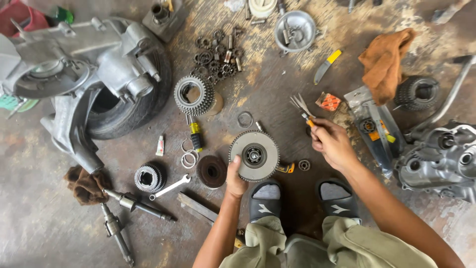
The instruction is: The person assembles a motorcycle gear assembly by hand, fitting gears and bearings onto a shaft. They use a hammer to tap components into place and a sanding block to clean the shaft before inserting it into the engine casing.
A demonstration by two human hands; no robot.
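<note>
While I am watching from afar, the left hand [236,179] is gripping the toothed gear disc [254,156], fingers closed; the right hand [331,143] is clutching pliers [302,108] above the floor [49,223].

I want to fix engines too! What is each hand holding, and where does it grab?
The left hand grips the round toothed clutch gear by its lower rim. The right hand holds pliers by their orange handles.

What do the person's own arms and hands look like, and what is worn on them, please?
Both forearms are bare, with no sleeves in view. The left hand and right hand wear no gloves, and no rings, watch or bands show. No markings are visible.
</note>
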